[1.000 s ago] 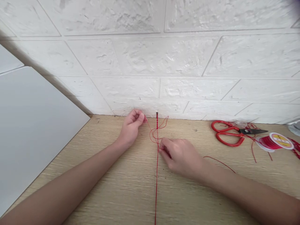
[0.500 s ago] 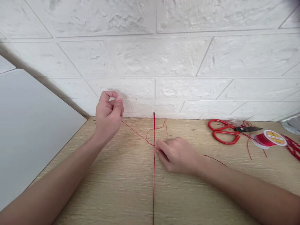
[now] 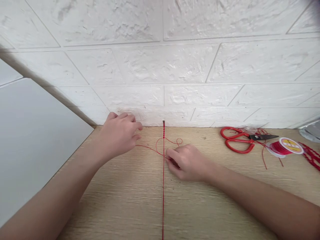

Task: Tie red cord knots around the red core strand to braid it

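Note:
A taut red cord [image 3: 163, 186] runs from a small nail [image 3: 163, 122] by the wall down toward me, with a short knotted stretch [image 3: 164, 132] just below the nail. Thin red thread [image 3: 156, 146] loops to the left of the cord and crosses it. Right of the cord, my right hand [image 3: 186, 162] pinches the thread near that crossing. My left hand [image 3: 121, 135] is at the left with fingers apart and nothing visible between them; a thread end lies on the table just beside it.
At the right lie red-handled scissors [image 3: 240, 140], a spool of red thread [image 3: 282, 147], loose thread pieces and a red knotted piece [image 3: 311, 156]. A white panel [image 3: 42, 133] stands at the left. The white brick wall [image 3: 190, 63] rises behind the wooden table [image 3: 120, 206].
My left hand has let go of the thread, come down and opened. The thread there has gone slack. Right of the cord the thread now curls in a small loop.

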`<control>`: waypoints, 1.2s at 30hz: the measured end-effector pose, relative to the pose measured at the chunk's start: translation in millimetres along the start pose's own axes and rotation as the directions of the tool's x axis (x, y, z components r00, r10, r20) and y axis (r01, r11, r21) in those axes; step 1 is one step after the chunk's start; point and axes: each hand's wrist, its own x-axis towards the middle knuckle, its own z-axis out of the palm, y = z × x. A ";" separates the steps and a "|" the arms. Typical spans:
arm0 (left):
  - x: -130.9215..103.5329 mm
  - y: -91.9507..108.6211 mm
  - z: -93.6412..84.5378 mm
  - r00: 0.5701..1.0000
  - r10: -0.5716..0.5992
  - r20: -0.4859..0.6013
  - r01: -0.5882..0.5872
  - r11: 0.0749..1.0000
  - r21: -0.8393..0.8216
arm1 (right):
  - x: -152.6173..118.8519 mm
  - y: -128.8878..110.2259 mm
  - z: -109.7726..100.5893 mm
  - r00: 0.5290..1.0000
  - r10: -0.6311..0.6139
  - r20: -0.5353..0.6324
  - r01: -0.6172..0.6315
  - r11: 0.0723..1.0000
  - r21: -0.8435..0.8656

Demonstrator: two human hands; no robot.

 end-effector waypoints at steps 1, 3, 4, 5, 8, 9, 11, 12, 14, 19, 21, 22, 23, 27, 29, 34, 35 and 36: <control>-0.4 5.2 0.9 0.999 0.040 0.036 -0.039 0.998 -0.045 | 0.0 -0.1 0.0 1.000 -0.001 -0.002 0.001 1.000 0.002; 0.2 13.8 6.1 0.980 0.135 0.148 -0.105 0.975 -0.196 | -0.1 -0.2 0.2 1.000 -0.002 -0.006 0.002 1.000 0.007; 0.9 17.1 10.1 0.963 0.180 0.203 -0.120 0.953 -0.279 | -0.1 -0.1 0.4 1.000 -0.001 -0.008 0.001 1.000 0.008; 1.9 19.9 14.6 0.950 0.204 0.236 -0.115 0.932 -0.343 | -0.1 0.1 0.5 1.000 0.000 -0.008 0.000 1.000 0.007; 4.8 24.7 26.2 0.931 0.210 0.300 -0.055 0.889 -0.454 | 0.0 0.7 0.8 1.000 0.003 -0.005 -0.003 1.000 0.004; 5.5 25.3 28.3 0.926 0.218 0.309 -0.052 0.883 -0.467 | 0.1 0.9 0.7 1.000 0.004 -0.003 -0.004 1.000 0.003; 6.4 24.7 28.7 0.924 0.226 0.308 -0.060 0.882 -0.467 | 0.2 1.0 0.5 1.000 0.005 0.001 -0.005 1.000 0.002; 6.8 23.5 27.4 0.931 0.212 0.296 -0.058 0.889 -0.453 | 0.3 1.0 0.4 1.000 0.006 0.003 -0.006 1.000 0.000; 7.5 19.3 23.0 0.958 0.148 0.247 -0.040 0.918 -0.394 | 0.3 0.8 0.1 1.000 0.008 0.006 -0.008 1.000 -0.003; 10.1 -4.2 14.0 0.989 -0.119 0.084 0.128 0.986 -0.106 | 0.5 0.5 0.2 1.000 0.015 0.008 -0.015 1.000 0.013; 10.6 -16.6 13.5 0.976 -0.209 0.061 0.211 0.977 -0.032 | 0.7 0.4 0.4 1.000 0.017 0.008 -0.017 1.000 0.021; 10.6 -22.4 13.5 0.969 -0.236 0.068 0.237 0.972 -0.002 | 0.8 0.4 0.5 1.000 0.021 0.007 -0.021 1.000 0.023; 10.6 -27.6 13.5 0.963 -0.258 0.082 0.257 0.966 0.031 | 0.8 0.4 0.7 1.000 0.027 0.006 -0.027 0.999 0.021; 10.0 -40.9 11.6 0.940 -0.316 0.126 0.298 0.944 0.144 | 0.9 1.1 1.9 0.999 0.054 -0.005 -0.054 0.999 -0.001; 9.7 -44.4 9.9 0.934 -0.333 0.134 0.312 0.937 0.157 | 1.0 1.9 3.1 0.997 0.072 -0.025 -0.072 0.997 -0.007; 8.8 -44.7 7.1 0.935 -0.304 0.182 0.281 0.949 0.143 | 1.6 3.6 5.2 0.992 0.110 -0.068 -0.110 0.994 0.005; 8.6 -41.7 7.2 0.943 -0.274 0.187 0.256 0.960 0.116 | 1.6 3.5 4.8 0.990 0.124 -0.071 -0.124 0.992 0.012; 8.5 -37.2 7.6 0.953 -0.235 0.191 0.225 0.972 0.074 | 1.5 3.1 4.2 0.987 0.142 -0.072 -0.141 0.990 0.020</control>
